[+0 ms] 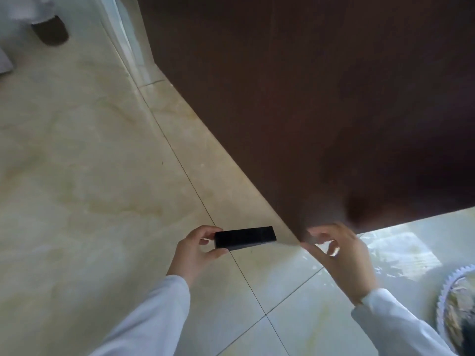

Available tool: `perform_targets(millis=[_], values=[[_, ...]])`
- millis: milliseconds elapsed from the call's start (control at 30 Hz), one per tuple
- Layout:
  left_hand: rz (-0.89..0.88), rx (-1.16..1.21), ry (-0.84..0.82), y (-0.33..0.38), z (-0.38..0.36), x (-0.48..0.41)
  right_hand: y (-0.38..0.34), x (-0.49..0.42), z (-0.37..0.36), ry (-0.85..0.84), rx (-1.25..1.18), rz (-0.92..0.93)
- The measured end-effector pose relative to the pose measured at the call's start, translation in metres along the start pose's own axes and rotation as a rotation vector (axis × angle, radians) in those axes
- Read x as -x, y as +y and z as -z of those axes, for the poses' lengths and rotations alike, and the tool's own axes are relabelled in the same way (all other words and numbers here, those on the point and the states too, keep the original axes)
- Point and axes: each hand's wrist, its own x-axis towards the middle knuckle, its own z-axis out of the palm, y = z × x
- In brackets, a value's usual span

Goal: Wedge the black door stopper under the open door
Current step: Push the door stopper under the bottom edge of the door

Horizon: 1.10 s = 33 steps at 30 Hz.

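Observation:
The black door stopper (245,237) is a flat black wedge held level just above the tiled floor. My left hand (196,249) pinches its left end between thumb and fingers. Its right end points at the bottom edge of the dark brown door (308,111), a short gap away from it. My right hand (341,255) hovers at the door's lower corner with fingers curled and apart, holding nothing; whether it touches the door I cannot tell.
Glossy beige floor tiles (90,176) with dark grout lines spread to the left. A white door frame (128,47) stands at the back. A dark rounded object (50,32) sits far left. A patterned round item with a white scalloped edge (457,304) lies at the right.

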Motion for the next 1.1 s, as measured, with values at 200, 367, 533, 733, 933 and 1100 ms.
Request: perform_targets(millis=[200,367,533,733,933,1100], values=[[-0.014,-0.04,0.051,-0.014,-0.025,0.0,0.051,0.042,0.019,0.275,-0.134,-0.304],[-0.001,-0.046,0.094,-0.02,-0.043,-0.005,0.067,0.024,-0.012,0.282,-0.242,-0.375],[-0.004,-0.041,0.125,-0.025,-0.058,-0.011,0.075,0.008,-0.034,0.303,-0.321,-0.406],[0.011,-0.027,0.159,-0.038,-0.069,-0.019,0.079,-0.005,-0.034,0.328,-0.346,-0.424],[0.03,-0.058,0.192,-0.053,-0.078,-0.029,0.081,-0.008,-0.033,0.338,-0.328,-0.41],[0.033,-0.131,0.186,-0.067,-0.084,-0.039,0.08,-0.007,-0.033,0.331,-0.299,-0.402]])
